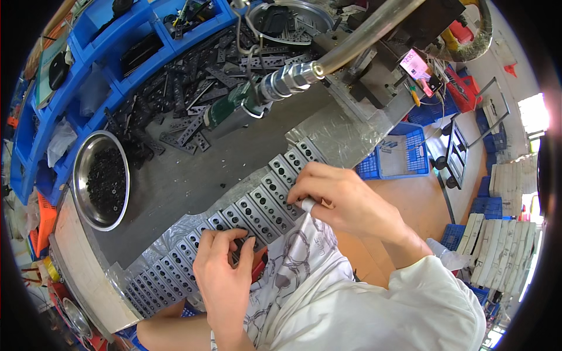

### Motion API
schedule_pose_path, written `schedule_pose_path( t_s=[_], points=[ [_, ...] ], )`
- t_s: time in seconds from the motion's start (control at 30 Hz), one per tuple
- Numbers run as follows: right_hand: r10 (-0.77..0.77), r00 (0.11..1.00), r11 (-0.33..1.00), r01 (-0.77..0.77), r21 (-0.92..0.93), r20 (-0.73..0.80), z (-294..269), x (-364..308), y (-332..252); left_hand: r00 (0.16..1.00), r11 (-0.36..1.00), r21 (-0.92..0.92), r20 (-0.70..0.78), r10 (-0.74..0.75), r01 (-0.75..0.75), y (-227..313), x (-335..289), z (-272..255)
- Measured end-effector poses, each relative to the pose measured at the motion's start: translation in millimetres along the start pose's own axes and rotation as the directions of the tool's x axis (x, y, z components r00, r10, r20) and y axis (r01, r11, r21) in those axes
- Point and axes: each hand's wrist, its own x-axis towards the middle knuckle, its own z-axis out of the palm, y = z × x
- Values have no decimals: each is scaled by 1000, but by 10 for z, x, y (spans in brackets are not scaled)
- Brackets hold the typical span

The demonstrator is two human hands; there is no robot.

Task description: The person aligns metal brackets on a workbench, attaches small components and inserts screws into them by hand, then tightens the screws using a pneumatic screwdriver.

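Observation:
A long row of grey metal plates, each with dark round fittings in its holes, lies side by side along the near edge of the bench. Over the middle of the row, my left hand is bent, thumb and forefinger tips close together at the plates; anything between them is too small to make out. Farther right, my right hand reaches down with curled fingers and a white wrap on one digit. Its fingertips press together at a plate's edge, and whatever they pinch is hidden.
A steel bowl of small black parts stands at left. Dark metal strips are heaped behind, before blue bins. A green-handled air tool hangs above the bench. Blue crates and a trolley sit at right.

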Motion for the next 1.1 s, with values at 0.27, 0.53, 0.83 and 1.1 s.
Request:
schedule_pose_path(
  t_s=[0.27, 0.53, 0.83, 1.1],
  points=[
    [128, 965, 990, -110, 92, -228, -130, 11, 51, 1000, 1000, -18, 19, 11, -10, -33, -35, 39],
    [115, 983, 992, -120, -29, -141, 10, 30, 45, 995, 995, -45, -49, 89, -91, -74, -31, 47],
    [-120, 988, 966, 95, -242, -93, 104, 105, 107, 971, 688, -691, 92, -222, 223, -224, -82, -159],
    [-180, 982, 936, 151, -319, -62, 176, 83, 72, 997, 979, -193, -23, -75, 69, -16, -74, 48]
  ],
)
